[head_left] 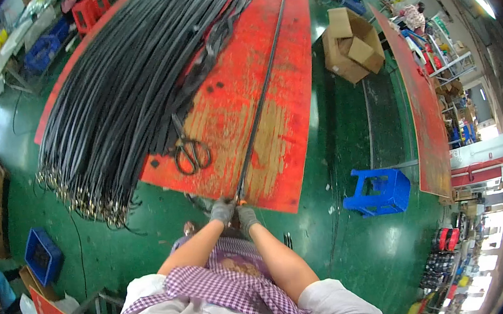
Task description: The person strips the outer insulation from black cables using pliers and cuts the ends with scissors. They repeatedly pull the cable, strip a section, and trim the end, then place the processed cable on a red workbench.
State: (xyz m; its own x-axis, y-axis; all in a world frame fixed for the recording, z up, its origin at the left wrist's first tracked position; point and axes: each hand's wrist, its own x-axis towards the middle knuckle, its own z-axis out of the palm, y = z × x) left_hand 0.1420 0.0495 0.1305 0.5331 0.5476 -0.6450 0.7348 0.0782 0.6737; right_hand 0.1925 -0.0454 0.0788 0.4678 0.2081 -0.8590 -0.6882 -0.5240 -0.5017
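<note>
A long thin black cord (257,111) runs down the red table (297,152) to its near edge, where both my hands are. My left hand (222,211), in a grey glove, is closed on the cord's near end. Close beside it, my right hand (247,217), also gloved, is closed at the same end. A small orange piece (242,202) shows by the right fingers; its kind is too small to make out. Black-handled scissors (192,156) lie on the table ahead and to the left. Left of them, a thick bundle of black cords (114,98) hangs metal-tipped ends over the edge.
To the right stands a blue plastic stool (379,192) on the green floor. An open cardboard box (348,53) is beyond it, beside another red table (425,131). A blue crate (44,255) sits at the left, and a red stool (90,11) stands at the far left.
</note>
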